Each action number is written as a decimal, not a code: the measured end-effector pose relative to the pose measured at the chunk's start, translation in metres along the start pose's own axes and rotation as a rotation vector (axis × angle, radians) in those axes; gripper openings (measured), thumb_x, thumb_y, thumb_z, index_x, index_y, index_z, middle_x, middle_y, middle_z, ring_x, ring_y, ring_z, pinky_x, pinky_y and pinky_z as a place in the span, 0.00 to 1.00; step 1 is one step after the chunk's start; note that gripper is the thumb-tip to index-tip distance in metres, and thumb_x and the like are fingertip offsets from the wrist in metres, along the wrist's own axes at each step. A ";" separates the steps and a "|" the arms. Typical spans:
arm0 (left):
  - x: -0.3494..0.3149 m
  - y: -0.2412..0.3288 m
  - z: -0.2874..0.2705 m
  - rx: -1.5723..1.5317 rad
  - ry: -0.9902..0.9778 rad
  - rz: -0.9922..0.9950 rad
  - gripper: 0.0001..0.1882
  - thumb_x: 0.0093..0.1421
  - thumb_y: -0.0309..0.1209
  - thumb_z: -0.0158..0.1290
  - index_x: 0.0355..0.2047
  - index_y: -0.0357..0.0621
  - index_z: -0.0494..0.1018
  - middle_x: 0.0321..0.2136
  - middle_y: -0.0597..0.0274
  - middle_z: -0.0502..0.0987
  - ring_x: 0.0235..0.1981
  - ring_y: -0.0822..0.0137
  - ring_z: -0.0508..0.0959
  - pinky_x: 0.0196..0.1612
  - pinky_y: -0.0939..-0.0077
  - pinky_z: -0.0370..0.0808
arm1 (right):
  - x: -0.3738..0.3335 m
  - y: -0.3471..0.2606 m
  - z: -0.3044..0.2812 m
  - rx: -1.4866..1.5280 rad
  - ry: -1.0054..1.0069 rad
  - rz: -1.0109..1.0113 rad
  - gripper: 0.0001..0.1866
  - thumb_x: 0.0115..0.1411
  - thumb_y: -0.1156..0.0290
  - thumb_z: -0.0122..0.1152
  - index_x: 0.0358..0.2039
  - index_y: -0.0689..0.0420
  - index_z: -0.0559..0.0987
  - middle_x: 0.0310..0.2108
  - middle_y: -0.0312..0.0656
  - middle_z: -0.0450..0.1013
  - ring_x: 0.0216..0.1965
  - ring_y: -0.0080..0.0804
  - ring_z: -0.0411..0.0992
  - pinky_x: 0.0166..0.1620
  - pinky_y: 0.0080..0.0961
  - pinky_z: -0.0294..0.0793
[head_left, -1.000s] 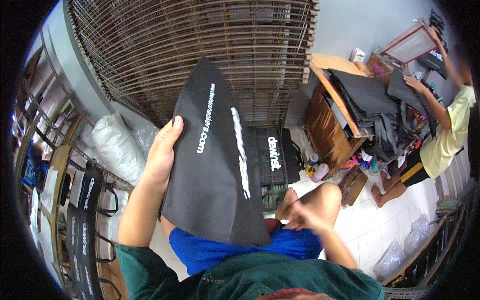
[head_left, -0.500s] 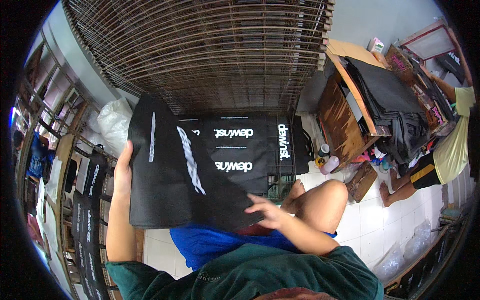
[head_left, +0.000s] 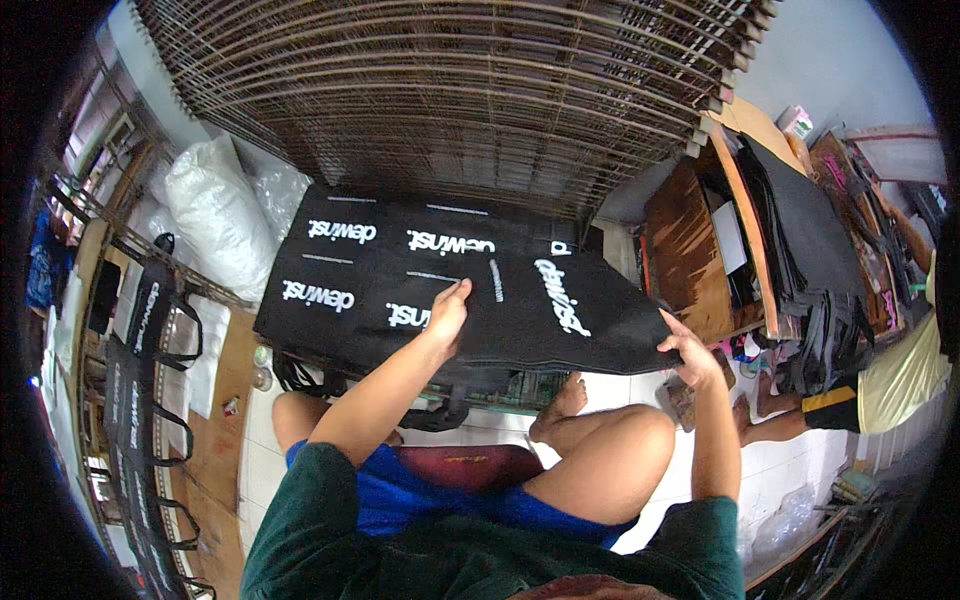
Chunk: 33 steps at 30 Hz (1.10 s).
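Observation:
I sit with a black fabric bag (head_left: 590, 315) with white print stretched out in front of me. My left hand (head_left: 447, 312) rests on its left end, fingers pressed to the cloth. My right hand (head_left: 688, 352) grips its right corner. The bag lies tilted over a row of like black printed bags (head_left: 350, 265) spread flat on a low wire rack (head_left: 500, 388). My bare knees and blue shorts show below.
A tall stack of wire grids (head_left: 450, 90) rises behind the bags. White sacks (head_left: 215, 215) lie at the left, near hanging black bags with handles (head_left: 150, 330). A wooden table (head_left: 700, 240) with piled black fabric (head_left: 800, 230) stands at the right, beside a seated person (head_left: 890, 370).
The bag has swung from upright at my left down and to the right, onto the spread bags. My right hand moved out to its right corner.

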<state>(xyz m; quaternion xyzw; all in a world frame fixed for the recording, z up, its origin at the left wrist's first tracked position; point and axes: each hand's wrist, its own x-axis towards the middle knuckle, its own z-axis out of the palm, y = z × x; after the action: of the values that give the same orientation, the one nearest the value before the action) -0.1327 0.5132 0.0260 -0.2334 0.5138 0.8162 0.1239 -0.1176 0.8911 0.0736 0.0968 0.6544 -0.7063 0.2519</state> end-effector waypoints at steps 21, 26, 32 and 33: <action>0.270 -0.210 -0.034 1.057 0.349 0.306 0.09 0.52 0.24 0.50 0.33 0.46 0.77 0.32 0.56 0.79 0.35 0.55 0.78 0.43 0.67 0.74 | 0.230 0.276 -0.071 -0.336 0.473 0.029 0.41 0.55 0.85 0.48 0.64 0.37 0.49 0.61 0.43 0.56 0.32 0.28 0.72 0.19 0.20 0.75; 0.272 -0.203 -0.032 1.145 0.330 0.250 0.15 0.48 0.25 0.50 0.37 0.49 0.78 0.35 0.53 0.78 0.41 0.53 0.76 0.48 0.65 0.72 | 0.239 0.285 -0.078 -0.263 0.477 0.055 0.41 0.55 0.88 0.44 0.64 0.39 0.49 0.60 0.43 0.56 0.37 0.32 0.72 0.25 0.23 0.79; 0.271 -0.208 -0.042 1.153 0.321 0.211 0.14 0.48 0.23 0.49 0.37 0.47 0.77 0.34 0.53 0.78 0.38 0.56 0.78 0.43 0.67 0.74 | 0.231 0.283 -0.069 -0.164 0.461 0.072 0.40 0.55 0.88 0.43 0.64 0.40 0.50 0.62 0.45 0.53 0.43 0.36 0.71 0.28 0.24 0.80; 0.272 -0.208 -0.043 1.157 0.315 0.214 0.14 0.48 0.23 0.49 0.37 0.46 0.76 0.35 0.53 0.78 0.37 0.56 0.78 0.43 0.67 0.74 | 0.230 0.280 -0.067 -0.180 0.470 0.064 0.40 0.55 0.88 0.43 0.64 0.40 0.50 0.62 0.45 0.53 0.44 0.37 0.71 0.29 0.24 0.81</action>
<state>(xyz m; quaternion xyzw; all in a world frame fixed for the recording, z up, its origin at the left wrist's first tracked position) -0.2637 0.5564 -0.2897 -0.1931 0.9068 0.3682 0.0703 -0.1914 0.8991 -0.2871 0.2562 0.7519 -0.5950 0.1225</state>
